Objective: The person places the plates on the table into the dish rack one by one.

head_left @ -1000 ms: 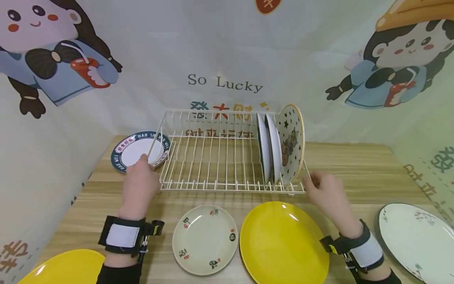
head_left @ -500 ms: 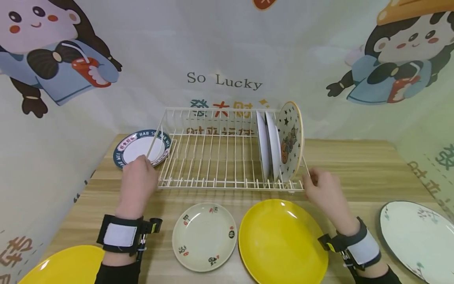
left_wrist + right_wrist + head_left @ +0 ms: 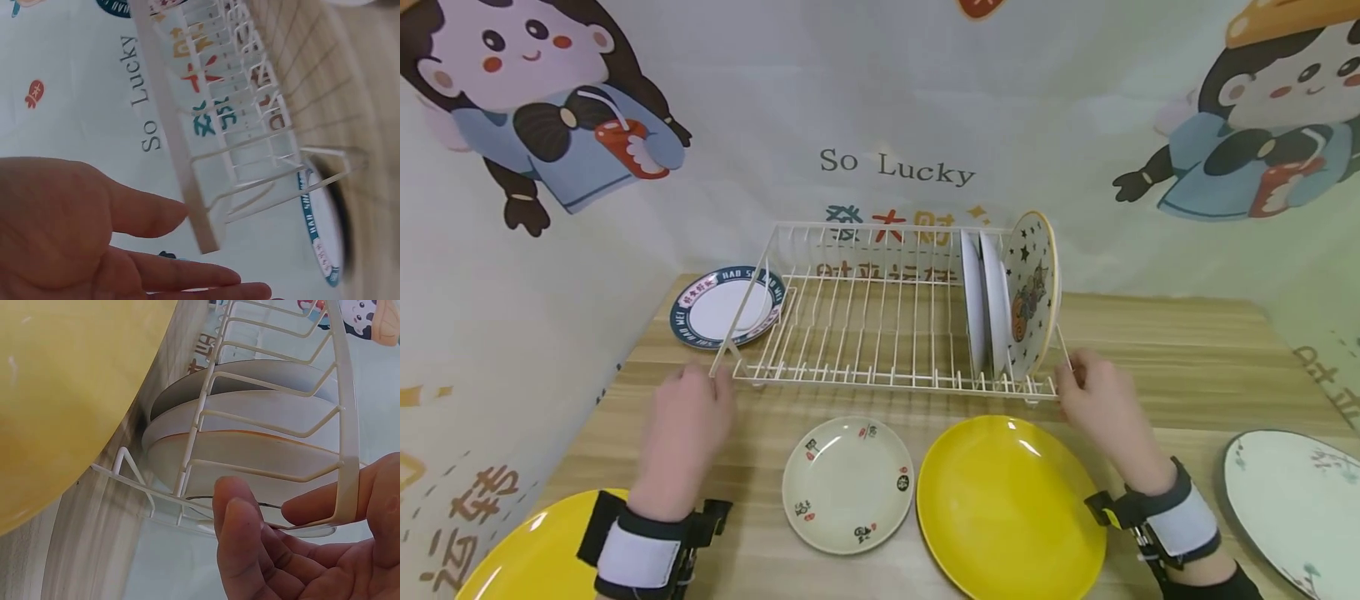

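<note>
The right hand (image 3: 1101, 396) grips the white rack (image 3: 880, 386) behind the yellow plate (image 3: 1011, 508), but the left hand's (image 3: 688, 425) fingers look straight, so a one-sided pull could tip the standing plates (image 3: 1028, 292).

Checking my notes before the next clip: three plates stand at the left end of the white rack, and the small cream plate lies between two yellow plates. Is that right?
Not quite: the head view shows the three plates standing at the right end of the white rack, not the left. The small cream plate does lie between two yellow plates.
</note>
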Demonstrator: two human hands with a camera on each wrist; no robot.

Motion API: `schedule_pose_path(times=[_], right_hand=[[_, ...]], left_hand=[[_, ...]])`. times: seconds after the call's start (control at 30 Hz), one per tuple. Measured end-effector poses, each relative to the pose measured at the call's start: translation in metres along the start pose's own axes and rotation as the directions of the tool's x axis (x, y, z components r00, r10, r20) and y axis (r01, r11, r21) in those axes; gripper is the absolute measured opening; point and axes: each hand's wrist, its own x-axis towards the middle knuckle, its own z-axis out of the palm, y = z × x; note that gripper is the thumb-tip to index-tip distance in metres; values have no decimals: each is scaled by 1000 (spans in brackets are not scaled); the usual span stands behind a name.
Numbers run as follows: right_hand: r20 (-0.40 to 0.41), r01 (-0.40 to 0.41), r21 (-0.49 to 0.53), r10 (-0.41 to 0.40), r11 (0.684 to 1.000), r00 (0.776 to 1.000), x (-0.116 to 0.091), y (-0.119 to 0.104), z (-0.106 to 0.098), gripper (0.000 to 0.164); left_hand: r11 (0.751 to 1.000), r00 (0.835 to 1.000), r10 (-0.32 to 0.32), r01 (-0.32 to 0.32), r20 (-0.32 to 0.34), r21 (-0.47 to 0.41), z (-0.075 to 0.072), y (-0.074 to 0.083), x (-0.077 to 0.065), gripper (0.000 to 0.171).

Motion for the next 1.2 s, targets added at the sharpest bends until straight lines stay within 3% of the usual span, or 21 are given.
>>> schedule_pose_path(times=[0.1, 0.33, 0.57, 0.8, 0.97, 1.1, 1.2], right_hand=[[10, -15, 10, 15, 1000, 1000, 0, 0, -2, 26], [11, 8, -3, -8, 1000, 1000, -1, -5, 0, 24], [11, -5, 8, 5, 1000, 1000, 3, -1, 4, 21], [-31, 19, -9, -19, 1000, 999, 4, 4, 0, 19], [-36, 27, -22, -28, 999, 999, 5, 5, 2, 18], [-38, 22, -30, -23, 999, 999, 6, 6, 4, 18], [-41, 18, -30, -19, 999, 999, 7, 7, 4, 18]], left_hand=[[1000, 1000, -8, 8, 19, -17, 7, -1, -9, 41], [999, 1000, -2, 1, -31, -44, 14, -7, -29, 50], [998, 999, -1, -1, -37, -57, 20, -11, -32, 49], [999, 998, -37, 37, 55, -6, 24, -19, -28, 50], [994, 993, -96, 92, 70, 67, 20, -32, -26, 50], [964, 967, -224, 202, 123, 174, 14, -39, -24, 53], [921, 910, -358, 308, 211, 237, 14, -40, -22, 60]])
